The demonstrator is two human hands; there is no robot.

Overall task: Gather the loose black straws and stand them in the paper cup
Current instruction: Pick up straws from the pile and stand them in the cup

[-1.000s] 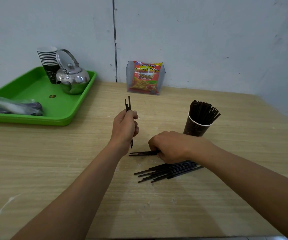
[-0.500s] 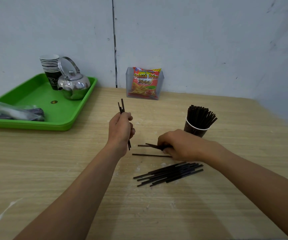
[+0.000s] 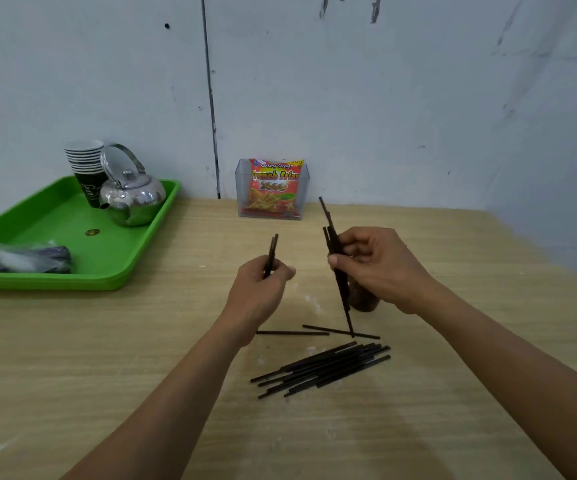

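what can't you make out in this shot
Paper cup: head view, the right hand covers its rim and contents; only its base shows.
Straws in the left hand: head view, overlapping and partly inside the fist, count unclear.
Plastic bag on the green tray: head view, cut off by the left edge, contents blurred.

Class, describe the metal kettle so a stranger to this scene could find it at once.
Start at the green tray on the left. At its back corner, by the wall, sits the kettle, just right of a stack of paper cups. It alone is shiny, round silver metal with an arched handle.
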